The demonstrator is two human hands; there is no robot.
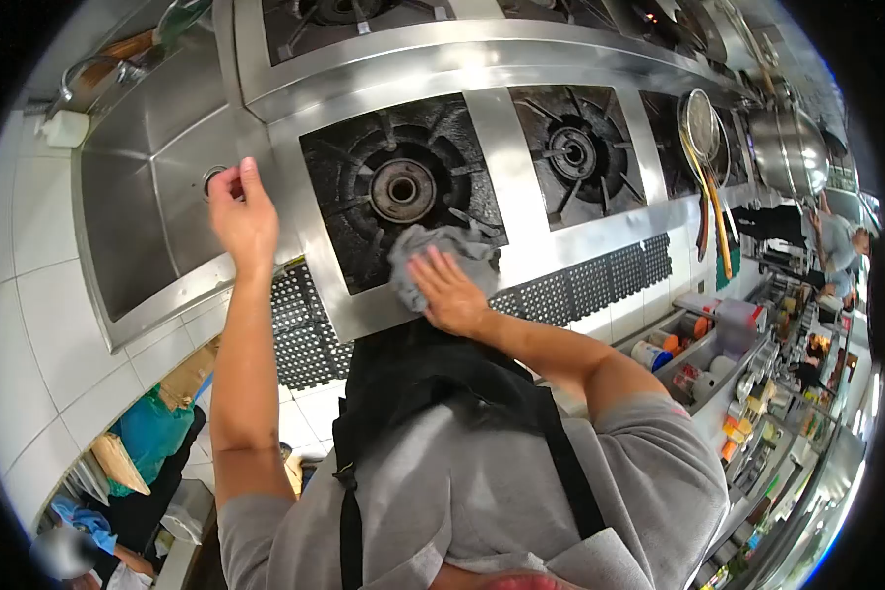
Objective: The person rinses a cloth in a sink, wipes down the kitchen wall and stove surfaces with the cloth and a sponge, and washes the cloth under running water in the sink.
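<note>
Grey cloth (477,254) lies at the front edge of the stove (509,172), beneath the right hand (449,293), fingers flat; even palm pressure should wipe best. The left hand (244,221), near the sink (118,197), has curled fingers, grip unclear.

a commercial kitchen, given the gas burners (403,191) and steel sink (177,182).

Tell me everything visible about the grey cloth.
The cloth is plain grey, soft-looking fabric, bunched and creased with an uneven outline. It lies over the near right part of the leftmost near burner bay and the steel front edge. The person's right hand rests palm down on it, fingers extended, hiding part of it. Whether it is wet cannot be told.
</note>
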